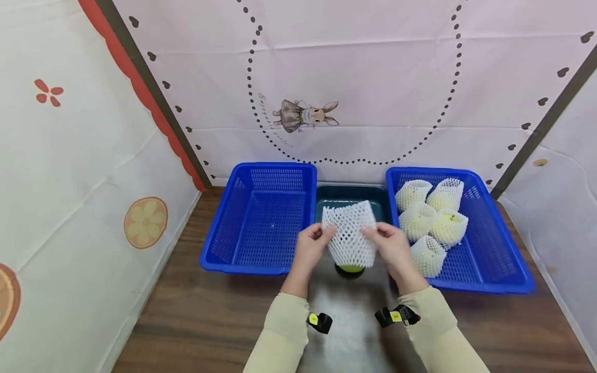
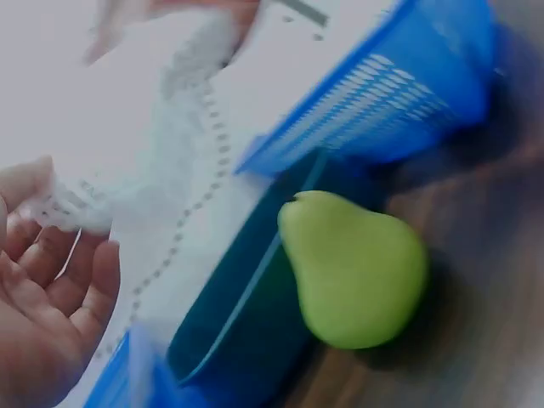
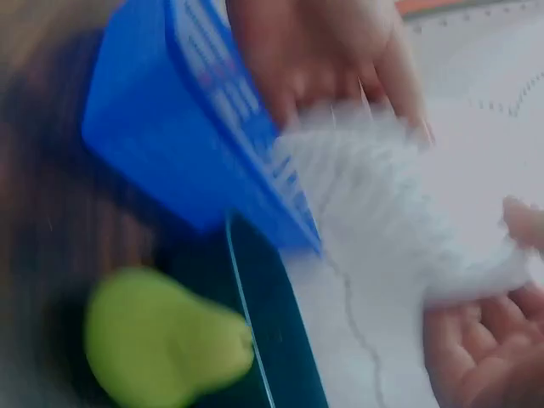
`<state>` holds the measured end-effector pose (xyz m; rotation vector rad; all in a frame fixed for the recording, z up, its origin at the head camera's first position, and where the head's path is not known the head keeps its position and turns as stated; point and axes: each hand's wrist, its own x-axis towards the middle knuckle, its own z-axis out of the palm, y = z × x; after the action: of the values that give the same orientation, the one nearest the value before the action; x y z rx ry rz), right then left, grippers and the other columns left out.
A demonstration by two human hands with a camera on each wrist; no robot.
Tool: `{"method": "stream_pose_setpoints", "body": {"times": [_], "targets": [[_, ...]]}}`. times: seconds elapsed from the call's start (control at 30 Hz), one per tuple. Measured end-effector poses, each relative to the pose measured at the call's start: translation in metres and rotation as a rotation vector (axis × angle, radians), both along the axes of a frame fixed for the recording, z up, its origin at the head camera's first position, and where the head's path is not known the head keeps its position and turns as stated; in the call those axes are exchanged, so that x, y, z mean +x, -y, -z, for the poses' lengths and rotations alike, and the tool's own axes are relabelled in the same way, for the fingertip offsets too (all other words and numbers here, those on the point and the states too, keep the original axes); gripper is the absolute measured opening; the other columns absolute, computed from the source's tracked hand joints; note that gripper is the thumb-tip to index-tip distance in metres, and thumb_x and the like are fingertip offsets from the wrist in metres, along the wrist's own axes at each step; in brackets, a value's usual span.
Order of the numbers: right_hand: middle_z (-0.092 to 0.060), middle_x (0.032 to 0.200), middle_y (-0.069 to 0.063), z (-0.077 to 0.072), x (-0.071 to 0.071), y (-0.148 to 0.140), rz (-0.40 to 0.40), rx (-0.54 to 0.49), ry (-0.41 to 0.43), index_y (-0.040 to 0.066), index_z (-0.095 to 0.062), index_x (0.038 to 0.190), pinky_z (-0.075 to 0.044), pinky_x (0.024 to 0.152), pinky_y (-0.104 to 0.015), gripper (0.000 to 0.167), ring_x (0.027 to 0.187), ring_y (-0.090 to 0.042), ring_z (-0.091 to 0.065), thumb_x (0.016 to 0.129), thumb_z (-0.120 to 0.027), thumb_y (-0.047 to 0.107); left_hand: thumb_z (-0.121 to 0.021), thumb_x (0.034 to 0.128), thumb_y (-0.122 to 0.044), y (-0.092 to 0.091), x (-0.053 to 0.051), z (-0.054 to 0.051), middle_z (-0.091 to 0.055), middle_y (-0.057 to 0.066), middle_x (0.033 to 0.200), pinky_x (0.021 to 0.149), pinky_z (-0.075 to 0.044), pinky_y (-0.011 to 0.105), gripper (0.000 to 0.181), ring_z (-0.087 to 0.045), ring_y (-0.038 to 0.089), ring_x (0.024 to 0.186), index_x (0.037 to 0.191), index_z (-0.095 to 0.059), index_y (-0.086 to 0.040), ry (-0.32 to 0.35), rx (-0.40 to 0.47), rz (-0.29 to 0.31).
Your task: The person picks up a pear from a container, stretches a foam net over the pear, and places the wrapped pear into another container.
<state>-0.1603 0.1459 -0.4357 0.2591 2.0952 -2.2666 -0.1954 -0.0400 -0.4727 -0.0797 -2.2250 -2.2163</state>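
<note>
Both hands hold up a white foam net sleeve (image 1: pixel 351 235) in front of me. The left hand (image 1: pixel 313 247) pinches its left edge between thumb and fingers, and the right hand (image 1: pixel 393 249) pinches the right edge. Below the net a green pear (image 2: pixel 357 272) rests on the table, mostly hidden in the head view. It lies at the near side of a dark green tray (image 1: pixel 326 192), as both wrist views show. The net is blurred in the wrist views.
A blue basket (image 1: pixel 219 248) with nothing inside stands on the left. The blue basket (image 1: pixel 494 259) on the right holds several pears in white net sleeves (image 1: pixel 416 221). Behind them hangs a printed cloth (image 1: pixel 373 77), and patterned side walls flank the wooden table (image 1: pixel 196 311).
</note>
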Motion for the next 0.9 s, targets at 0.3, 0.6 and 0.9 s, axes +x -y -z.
{"method": "stream_pose_setpoints", "body": {"times": [0.3, 0.6, 0.9], "targets": [[-0.065, 0.084, 0.003, 0.014, -0.007, 0.007, 0.027, 0.015, -0.049, 0.000, -0.065, 0.103, -0.050, 0.065, -0.025, 0.024, 0.074, -0.007, -0.059, 0.086, -0.067, 0.016, -0.062, 0.0892, -0.024, 0.002, 0.004, 0.000, -0.061, 0.007, 0.101, 0.073, -0.046, 0.028, 0.046, -0.058, 0.013, 0.082, 0.122, -0.043, 0.002, 0.116, 0.243, 0.090], [-0.046, 0.135, -0.018, 0.023, 0.000, 0.003, -0.099, 0.048, -0.100, 0.000, -0.045, 0.134, -0.036, 0.096, -0.043, 0.048, 0.120, -0.024, -0.042, 0.099, -0.041, 0.033, -0.061, 0.0853, -0.009, 0.002, -0.003, 0.013, -0.059, 0.007, 0.111, 0.087, -0.046, 0.035, 0.053, -0.059, 0.018, 0.098, 0.132, -0.037, -0.007, 0.168, 0.585, -0.026], [-0.031, 0.143, -0.020, 0.074, 0.006, -0.011, -0.179, 0.299, 0.060, 0.002, -0.033, 0.139, -0.029, 0.102, -0.048, 0.065, 0.130, -0.034, -0.029, 0.085, -0.067, 0.013, -0.057, 0.0912, -0.031, 0.034, -0.015, 0.030, -0.049, 0.012, 0.130, 0.100, -0.035, 0.040, 0.060, -0.051, 0.028, 0.116, 0.142, -0.031, -0.013, 0.191, 1.024, -0.062]]}}
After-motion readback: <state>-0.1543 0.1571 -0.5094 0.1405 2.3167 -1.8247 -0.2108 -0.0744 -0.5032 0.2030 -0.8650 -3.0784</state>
